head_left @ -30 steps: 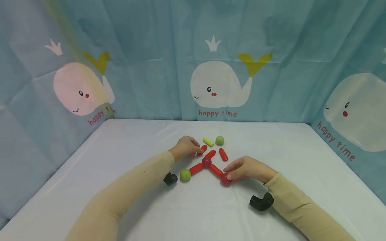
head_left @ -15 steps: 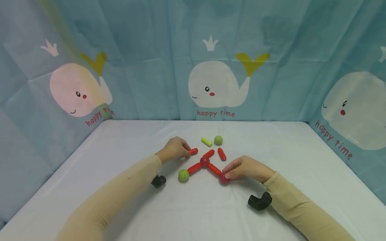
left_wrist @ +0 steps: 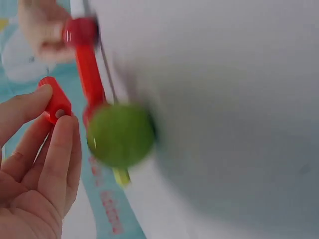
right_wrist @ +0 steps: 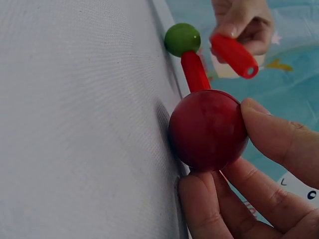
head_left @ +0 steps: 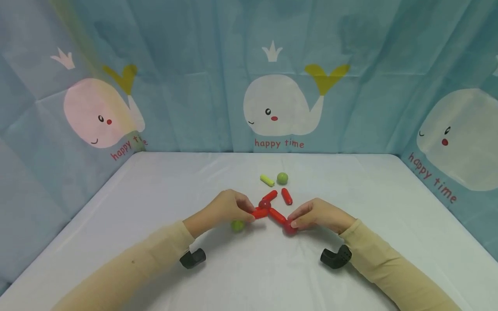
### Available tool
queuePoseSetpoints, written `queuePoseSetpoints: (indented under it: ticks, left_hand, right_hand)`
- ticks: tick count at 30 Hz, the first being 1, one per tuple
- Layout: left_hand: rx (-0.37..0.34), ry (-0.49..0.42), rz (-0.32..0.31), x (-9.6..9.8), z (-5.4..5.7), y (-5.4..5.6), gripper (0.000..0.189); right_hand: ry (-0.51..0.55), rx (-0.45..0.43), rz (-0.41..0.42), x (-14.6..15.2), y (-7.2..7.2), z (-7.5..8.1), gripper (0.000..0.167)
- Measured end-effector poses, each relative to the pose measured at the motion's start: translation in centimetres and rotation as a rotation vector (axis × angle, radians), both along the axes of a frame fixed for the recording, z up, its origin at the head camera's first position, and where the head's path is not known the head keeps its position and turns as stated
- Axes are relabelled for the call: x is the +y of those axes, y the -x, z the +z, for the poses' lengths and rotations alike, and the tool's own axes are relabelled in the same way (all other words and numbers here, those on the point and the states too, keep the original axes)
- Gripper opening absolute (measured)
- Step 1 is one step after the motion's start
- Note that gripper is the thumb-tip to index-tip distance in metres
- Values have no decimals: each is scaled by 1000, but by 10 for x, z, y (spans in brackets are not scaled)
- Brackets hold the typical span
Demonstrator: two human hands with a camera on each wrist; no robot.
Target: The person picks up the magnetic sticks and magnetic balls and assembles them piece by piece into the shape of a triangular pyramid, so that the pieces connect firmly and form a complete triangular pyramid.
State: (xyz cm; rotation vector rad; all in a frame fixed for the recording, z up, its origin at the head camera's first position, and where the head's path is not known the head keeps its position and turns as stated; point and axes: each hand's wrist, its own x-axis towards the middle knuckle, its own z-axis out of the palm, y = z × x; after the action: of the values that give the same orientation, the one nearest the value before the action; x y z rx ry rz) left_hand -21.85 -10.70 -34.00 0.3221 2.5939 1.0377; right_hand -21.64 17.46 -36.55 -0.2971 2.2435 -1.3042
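Observation:
My left hand pinches a red magnetic rod between thumb and fingers. In the left wrist view a small grey dot shows on the end of that rod. My right hand holds a dark red ball by its sides. From this ball a red rod runs to a central red ball. Another red rod extends from the centre toward the back. A green ball, partly behind my left hand, ends a further red rod.
Behind the joined pieces lie a loose red rod, a yellow-green rod and a green ball. A white cloth covers the table. At its back hangs a blue whale-print curtain. Black devices sit at both wrists.
My left hand first draws the red rod left, away from the other pieces. It then comes nearer to me and swings the rod in front of the central ball. My right hand stays at its ball.

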Motion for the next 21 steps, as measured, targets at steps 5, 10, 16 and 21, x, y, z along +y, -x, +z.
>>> queuePoseSetpoints:
  ticks: [5,10,16,21]
  left_hand:
    - [27,27,-104,15,-7,-15,8]
    - [53,60,-135,28,-14,-22,8]
    - [78,72,-140,37,-17,-24,9]
    - [87,57,-141,40,-17,-22,9]
  right_hand:
    - [-1,1,-8,-1,0,0,30]
    - [11,4,0,0,0,1,31]
    - [29,5,16,1,0,0,32]
    - [21,5,8,1,1,0,32]
